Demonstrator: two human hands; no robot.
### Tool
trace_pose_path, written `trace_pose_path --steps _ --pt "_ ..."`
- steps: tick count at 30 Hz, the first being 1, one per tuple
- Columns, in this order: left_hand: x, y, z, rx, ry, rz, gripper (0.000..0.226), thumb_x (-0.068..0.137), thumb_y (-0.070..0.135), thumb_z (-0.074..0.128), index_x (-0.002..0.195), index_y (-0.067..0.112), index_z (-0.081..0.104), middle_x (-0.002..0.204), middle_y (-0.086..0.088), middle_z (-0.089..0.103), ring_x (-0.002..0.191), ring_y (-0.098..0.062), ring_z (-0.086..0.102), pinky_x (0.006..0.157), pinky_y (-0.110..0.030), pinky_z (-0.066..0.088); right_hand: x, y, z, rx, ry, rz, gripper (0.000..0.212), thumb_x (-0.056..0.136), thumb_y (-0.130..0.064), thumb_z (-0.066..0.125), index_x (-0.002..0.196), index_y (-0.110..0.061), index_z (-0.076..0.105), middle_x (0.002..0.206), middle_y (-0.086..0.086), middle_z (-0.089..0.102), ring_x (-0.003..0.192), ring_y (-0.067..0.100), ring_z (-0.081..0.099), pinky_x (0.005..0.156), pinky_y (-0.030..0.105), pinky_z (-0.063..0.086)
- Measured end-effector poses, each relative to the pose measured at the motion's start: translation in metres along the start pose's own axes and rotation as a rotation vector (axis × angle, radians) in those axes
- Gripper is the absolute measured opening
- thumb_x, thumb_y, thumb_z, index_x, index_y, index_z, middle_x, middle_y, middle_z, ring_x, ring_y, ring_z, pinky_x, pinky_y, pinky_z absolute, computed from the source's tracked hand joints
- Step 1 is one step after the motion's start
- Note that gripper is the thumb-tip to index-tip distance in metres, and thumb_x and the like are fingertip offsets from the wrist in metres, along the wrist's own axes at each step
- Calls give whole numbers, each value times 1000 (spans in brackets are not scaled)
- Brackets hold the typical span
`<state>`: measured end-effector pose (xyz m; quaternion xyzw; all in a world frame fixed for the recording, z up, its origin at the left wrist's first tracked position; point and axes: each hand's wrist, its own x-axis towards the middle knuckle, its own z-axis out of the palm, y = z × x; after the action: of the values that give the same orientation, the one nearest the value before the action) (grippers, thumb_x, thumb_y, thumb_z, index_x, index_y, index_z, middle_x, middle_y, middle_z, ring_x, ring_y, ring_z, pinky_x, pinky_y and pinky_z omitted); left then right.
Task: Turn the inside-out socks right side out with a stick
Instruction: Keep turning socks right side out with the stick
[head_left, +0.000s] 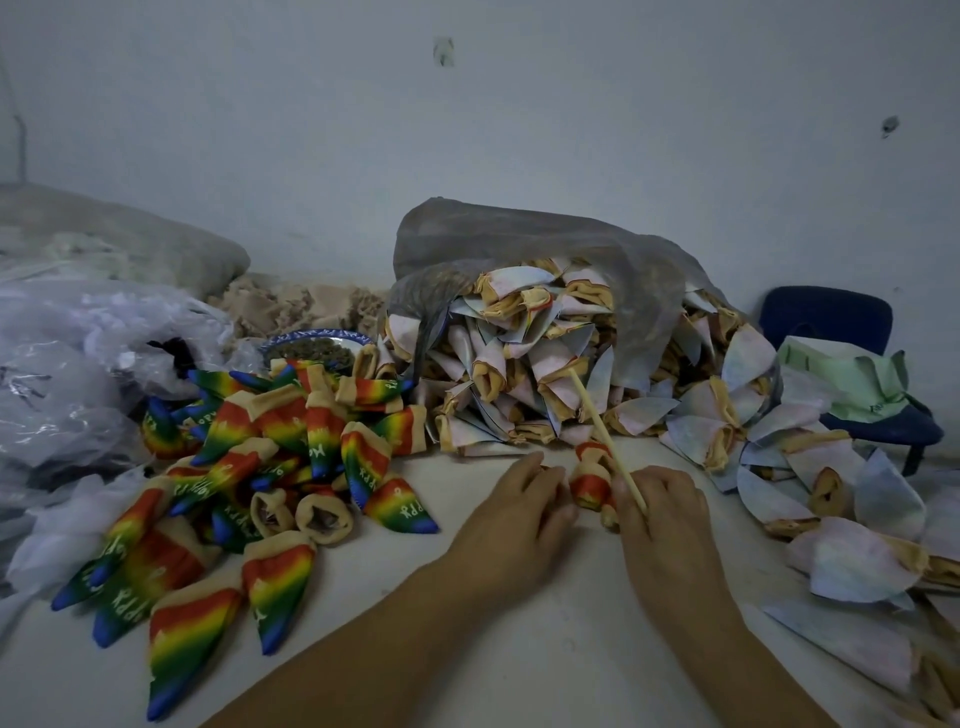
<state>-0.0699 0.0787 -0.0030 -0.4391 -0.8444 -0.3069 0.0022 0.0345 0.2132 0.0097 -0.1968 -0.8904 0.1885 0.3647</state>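
Observation:
Between my two hands sits a small sock (591, 480), bunched up, with red and rainbow colour showing. My left hand (524, 499) grips its left side. My right hand (660, 501) holds its right side together with a thin pale stick (597, 421), which slants up and back toward the pale heap. A heap of rainbow socks (270, 467), right side out, lies to the left. A big heap of pale inside-out socks (524, 374) spills from a grey plastic bag (519, 234) behind my hands.
More pale socks (852, 561) lie scattered at the right, near the white table's (467, 649) edge. A blue chair (831, 317) with green cloth stands at far right. Crumpled clear plastic bags (78, 374) fill the left. A patterned bowl (317, 345) sits behind the rainbow heap.

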Motion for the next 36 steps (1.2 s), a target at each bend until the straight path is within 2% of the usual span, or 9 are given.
trace_pose_path --steps 4,7,10,14,18,23,25,29,36 --pt "-2 -2 -12 42 154 13 45 104 42 34 145 25 43 153 4 32 139 -13 31 112 -28 29 1 4 1 -10 -12 20 27 97 -31 43 110 -15 62 106 -8 38 93 7 30 72 20 21" --pt "-1 -8 -28 184 243 -5 36 104 35 35 129 21 58 126 4 51 115 -12 48 94 -24 40 1 5 1 0 -39 32 28 97 -30 46 114 -14 61 114 -1 44 98 7 31 77 20 23" --pt "-4 -13 -40 220 229 -81 35 103 35 35 114 18 63 112 3 53 105 -15 50 82 -29 45 0 5 1 -10 -82 61 29 97 -30 47 116 -14 61 123 6 47 107 16 38 84 24 29" --pt "-7 -10 -29 247 122 -91 42 103 42 34 134 21 52 134 1 45 121 -15 42 96 -29 42 -1 4 -1 -37 -107 139 28 96 -28 48 117 -16 62 125 8 49 111 23 43 91 34 38" --pt "-3 5 -7 37 7 -91 47 99 53 42 136 25 49 135 5 44 120 -12 45 94 -25 40 -5 -2 -2 86 -226 84 22 98 -28 43 112 -28 60 97 -8 56 87 10 55 64 21 38" --pt "6 10 -3 144 206 -168 37 102 40 43 133 23 52 138 1 42 122 -14 44 97 -28 42 0 0 -6 131 -150 84 28 99 -25 41 121 -24 58 106 -12 53 93 6 50 74 23 37" --pt "7 15 -4 90 317 -94 37 102 41 40 133 24 53 138 4 42 123 -11 42 96 -24 39 5 9 -13 135 -52 136 27 99 -24 41 118 -19 59 105 -7 54 93 11 51 76 28 38" --pt "1 27 9 118 59 222 50 94 60 40 136 34 47 137 11 41 123 -10 33 96 -24 30 18 30 -29 86 53 246 26 97 -13 41 114 -7 60 98 5 48 85 29 53 73 37 44" --pt "11 15 18 212 124 92 42 102 41 42 137 21 50 141 -1 40 129 -19 34 105 -30 31 19 38 -46 -296 55 240 30 87 -6 51 114 -2 62 108 23 60 103 42 51 89 48 42"
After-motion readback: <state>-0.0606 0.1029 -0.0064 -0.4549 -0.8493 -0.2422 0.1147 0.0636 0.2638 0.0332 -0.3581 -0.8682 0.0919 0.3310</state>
